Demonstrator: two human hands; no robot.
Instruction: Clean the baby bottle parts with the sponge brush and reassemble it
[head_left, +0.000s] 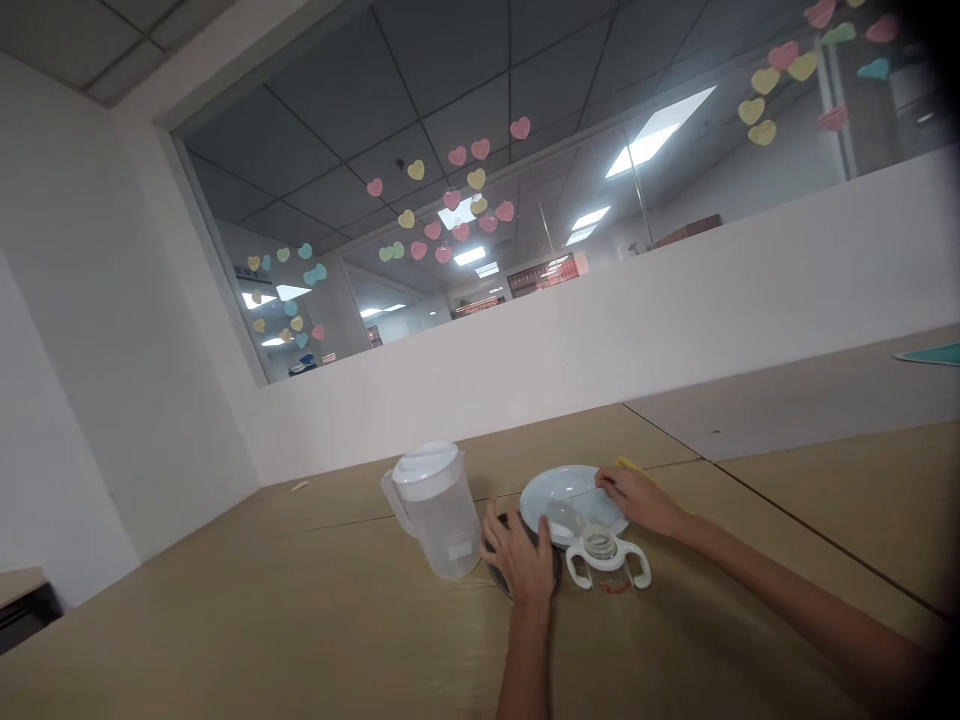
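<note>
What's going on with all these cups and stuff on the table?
A person has both hands among some things on the table. The right hand is at the right rim of a shallow white dish, and the left hand is spread over a dark round thing. A two-handled bottle sits in front of the dish, and a lidded pitcher stands to the left.
</note>
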